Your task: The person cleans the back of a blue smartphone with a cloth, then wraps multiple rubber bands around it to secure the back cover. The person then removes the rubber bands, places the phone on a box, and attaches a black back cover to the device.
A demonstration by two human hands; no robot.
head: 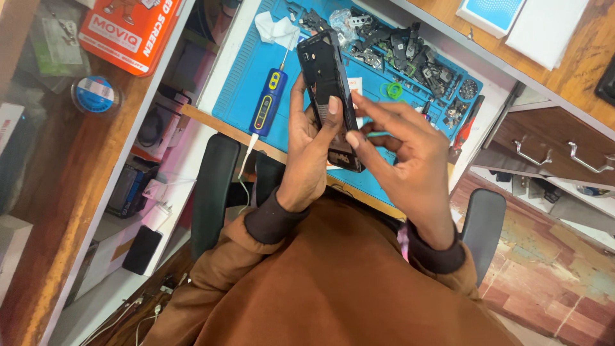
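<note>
Hands hold a black phone frame (328,96) at frame centre, above a blue mat (243,83) on the desk. Its long axis runs nearly vertical, top end tilted toward upper left. Left hand (311,144) is clamped around its lower half; right hand (403,150) pinches its lower right edge. Blue electric screwdriver (268,99) lies just left.

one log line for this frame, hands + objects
left hand: holds opened phone frame | right hand: fingertips at frame's lower end | blue mat: blue electric screwdriver, loose parts
</note>
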